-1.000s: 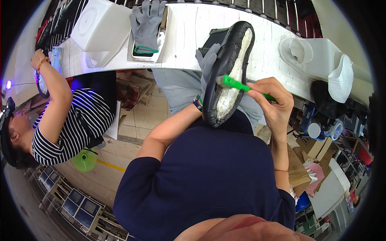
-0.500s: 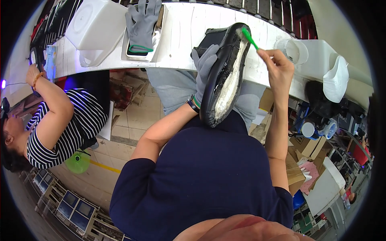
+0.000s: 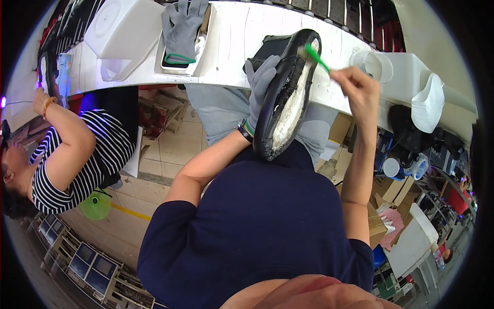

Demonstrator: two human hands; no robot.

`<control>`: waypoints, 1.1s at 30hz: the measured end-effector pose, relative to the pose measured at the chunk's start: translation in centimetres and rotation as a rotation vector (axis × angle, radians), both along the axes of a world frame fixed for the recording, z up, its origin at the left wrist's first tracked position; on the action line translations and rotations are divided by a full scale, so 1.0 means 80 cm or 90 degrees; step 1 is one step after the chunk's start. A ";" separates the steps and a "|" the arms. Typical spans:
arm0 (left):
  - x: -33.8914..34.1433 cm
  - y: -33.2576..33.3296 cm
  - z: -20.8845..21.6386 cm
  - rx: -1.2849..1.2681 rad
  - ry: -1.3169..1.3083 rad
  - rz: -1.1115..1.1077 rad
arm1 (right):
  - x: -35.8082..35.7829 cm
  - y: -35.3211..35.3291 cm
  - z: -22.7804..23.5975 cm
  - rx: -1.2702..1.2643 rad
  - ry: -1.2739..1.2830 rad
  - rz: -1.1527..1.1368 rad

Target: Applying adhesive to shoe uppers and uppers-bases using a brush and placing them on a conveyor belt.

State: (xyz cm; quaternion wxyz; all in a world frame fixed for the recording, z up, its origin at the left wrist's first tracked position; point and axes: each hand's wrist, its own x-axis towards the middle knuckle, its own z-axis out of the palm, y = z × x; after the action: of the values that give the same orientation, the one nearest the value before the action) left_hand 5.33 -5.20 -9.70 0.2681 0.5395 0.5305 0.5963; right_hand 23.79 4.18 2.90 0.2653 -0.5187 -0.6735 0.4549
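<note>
A black shoe is held sole-up over the person's lap, its toe at 12 o'clock near the white workbench. It looks light and fairly stiff, best gripped around its edge. The gloved left hand is wrapped around the shoe's 9 o'clock side. The bare right hand pinches a green brush, bristles touching the pale sole near the toe.

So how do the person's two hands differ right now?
The left hand wears a grey glove and grips the black shoe from the side; the right hand is bare and pinches a green brush, bristles at the shoe's far tip. Both are raised over the white bench.
</note>
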 end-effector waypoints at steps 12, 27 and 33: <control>0.001 0.003 0.033 0.077 0.060 0.038 | -0.008 -0.014 0.008 0.013 0.025 -0.041; -0.016 0.012 0.069 0.215 0.232 0.081 | -0.017 -0.087 0.091 0.128 -0.002 0.283; -0.019 0.013 0.082 0.061 0.072 -0.003 | -0.018 -0.085 0.062 0.009 0.064 -0.001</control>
State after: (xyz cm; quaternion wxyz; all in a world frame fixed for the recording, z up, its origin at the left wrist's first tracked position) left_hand 3.80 -4.20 -3.14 0.2132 0.5853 0.5147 0.5891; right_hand 22.36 -2.60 7.83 0.3023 -0.4938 -0.6624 0.4754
